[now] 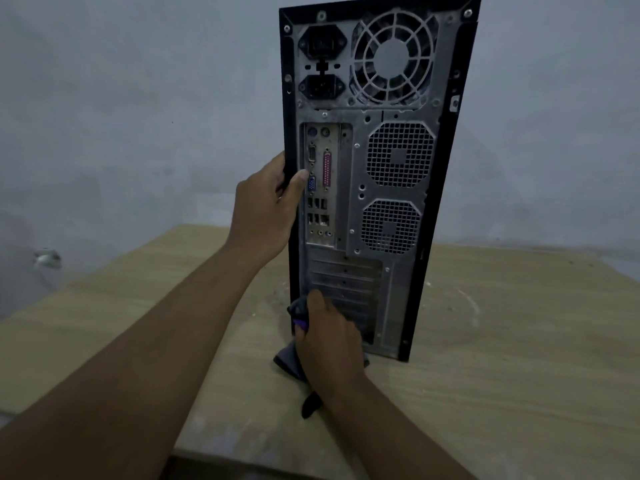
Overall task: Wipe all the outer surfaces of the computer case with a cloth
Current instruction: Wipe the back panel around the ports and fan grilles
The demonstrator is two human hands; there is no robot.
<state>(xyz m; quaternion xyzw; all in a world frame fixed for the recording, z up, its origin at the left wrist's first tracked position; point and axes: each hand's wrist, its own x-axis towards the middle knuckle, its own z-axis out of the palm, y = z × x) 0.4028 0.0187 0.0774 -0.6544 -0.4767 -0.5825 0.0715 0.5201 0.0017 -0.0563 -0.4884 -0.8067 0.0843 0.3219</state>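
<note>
A black computer case (388, 209) stands upright on the table, its dusty grey metal back panel with fans, ports and slot covers facing me. My left hand (266, 209) grips the case's left rear edge at mid height, thumb on the back panel and fingers wrapped round the side. My right hand (329, 341) holds a dark grey cloth (289, 360) with a purple patch, bunched against the lower left of the back panel near the slot covers. Part of the cloth hangs down onto the table below my hand.
The case stands on a light wooden table (502, 358) with dust marks and a faint ring beside its base. A plain grey wall (138, 116) is close behind. The table's left edge runs diagonally at the left.
</note>
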